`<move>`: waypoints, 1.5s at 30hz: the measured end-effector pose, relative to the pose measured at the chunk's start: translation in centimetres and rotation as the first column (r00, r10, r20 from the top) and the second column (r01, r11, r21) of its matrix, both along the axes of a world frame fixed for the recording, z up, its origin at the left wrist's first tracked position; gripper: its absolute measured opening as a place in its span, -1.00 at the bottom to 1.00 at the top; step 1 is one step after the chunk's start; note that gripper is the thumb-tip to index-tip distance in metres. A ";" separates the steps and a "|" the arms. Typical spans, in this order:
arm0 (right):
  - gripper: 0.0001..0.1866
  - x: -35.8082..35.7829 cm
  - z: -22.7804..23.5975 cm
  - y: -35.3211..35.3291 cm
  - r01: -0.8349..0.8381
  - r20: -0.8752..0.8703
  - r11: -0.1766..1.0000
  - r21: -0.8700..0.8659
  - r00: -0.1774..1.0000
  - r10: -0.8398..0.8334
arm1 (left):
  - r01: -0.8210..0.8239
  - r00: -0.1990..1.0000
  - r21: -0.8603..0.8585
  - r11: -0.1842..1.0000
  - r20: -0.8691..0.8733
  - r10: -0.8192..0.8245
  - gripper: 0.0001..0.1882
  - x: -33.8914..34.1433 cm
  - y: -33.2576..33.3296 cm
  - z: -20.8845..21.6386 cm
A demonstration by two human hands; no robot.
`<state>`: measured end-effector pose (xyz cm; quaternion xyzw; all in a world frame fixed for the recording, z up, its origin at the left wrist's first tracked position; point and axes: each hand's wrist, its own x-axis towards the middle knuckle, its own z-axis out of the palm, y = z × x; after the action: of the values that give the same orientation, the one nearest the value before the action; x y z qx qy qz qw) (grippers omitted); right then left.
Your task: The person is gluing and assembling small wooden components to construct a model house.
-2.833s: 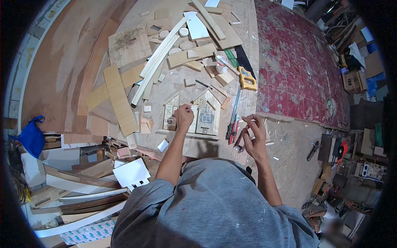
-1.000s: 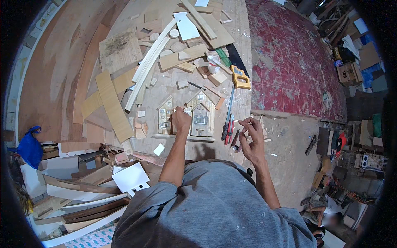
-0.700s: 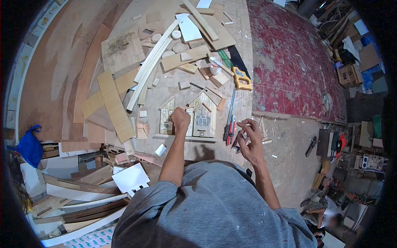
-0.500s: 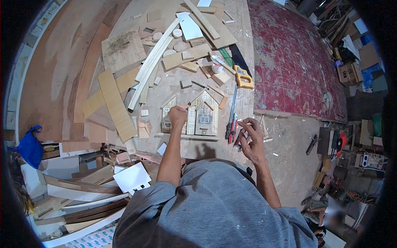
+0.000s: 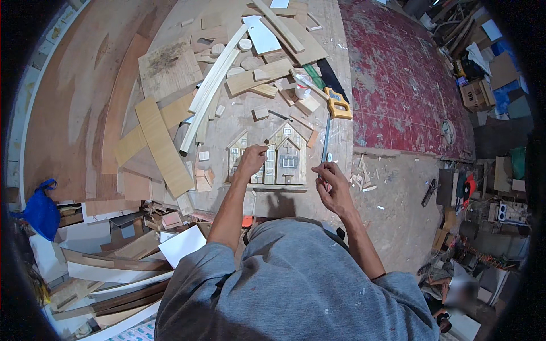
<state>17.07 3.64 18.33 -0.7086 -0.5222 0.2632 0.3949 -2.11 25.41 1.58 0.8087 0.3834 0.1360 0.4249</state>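
Observation:
A small wooden model house (image 5: 289, 153) with two gabled fronts, tiny windows and doors stands on a thin wooden base near the table's front edge. In front of its middle, my left hand (image 5: 252, 161) is closed, fingertips pinched at the gap between the gables; whatever they hold is too small to make out. To the right of the house, my right hand (image 5: 333, 186) is closed with thumb and fingers together over the table's edge, and its contents cannot be made out. Just beyond it lies a handsaw with a yellow handle (image 5: 338, 104), its blade pointing toward me.
Behind the house are wood offcuts (image 5: 259, 78), a white cup (image 5: 302, 87) and long pale strips (image 5: 213, 88). Thin boards (image 5: 164, 152) lie at left, above a scrap pile (image 5: 114, 264) with a blue bag (image 5: 42, 210). Another person (image 5: 446, 284) is at lower right.
My right hand has moved left and up, closer to the house, and its fingers have drawn together. My left hand has shifted slightly right, toward the gap between the gables.

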 end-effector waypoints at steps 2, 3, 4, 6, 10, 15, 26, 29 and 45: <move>-0.63 -0.3 -0.4 -0.1 0.015 -0.006 1.000 0.005 1.000 -0.014 | 0.002 1.000 -0.053 0.999 -0.010 -0.003 -0.62 0.0 0.2 0.0; -0.63 -0.4 -0.6 -0.2 0.024 -0.012 1.000 0.009 1.000 -0.023 | 0.000 1.000 -0.057 0.998 0.008 0.001 -0.62 -0.1 0.2 0.0; -0.63 -0.5 -0.5 -0.3 0.028 -0.010 1.000 0.009 1.000 -0.028 | -0.003 1.000 -0.063 0.998 0.026 0.005 -0.63 -0.1 0.2 0.0; -0.63 -0.7 -0.3 -0.4 0.033 -0.017 0.999 -0.031 0.999 -0.033 | 0.009 1.000 -0.033 0.999 0.019 -0.009 -0.63 -0.3 0.4 -0.1; -0.64 -0.6 -0.2 -0.5 0.036 0.005 0.999 0.003 0.999 -0.036 | 0.041 0.998 0.011 0.999 0.049 -0.041 -0.66 -0.4 0.4 -0.1; -0.64 -0.4 -0.3 -0.3 0.022 0.049 1.000 0.001 0.999 -0.022 | 0.045 0.997 0.003 0.999 0.059 -0.046 -0.67 -0.5 0.3 -0.2; -0.66 -0.7 -4.5 4.5 -0.117 0.086 0.989 -0.086 0.989 0.124 | 0.042 0.999 0.016 0.999 0.015 -0.042 -0.68 -0.6 0.4 -0.8; -0.65 -0.8 -7.8 7.5 -0.204 0.202 0.976 -0.076 0.956 0.215 | 0.059 0.998 0.048 0.997 0.024 -0.060 -0.67 -0.6 0.5 -1.1; -0.67 -2.1 -15.6 11.5 -0.412 0.567 0.870 -0.269 0.663 0.489 | 0.070 0.997 0.078 0.994 0.014 -0.072 -0.72 0.0 0.4 -1.1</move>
<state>14.99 15.18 2.76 -0.6249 -0.7645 0.1358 0.0814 -2.14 25.81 0.53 0.8365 0.3451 0.1424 0.4012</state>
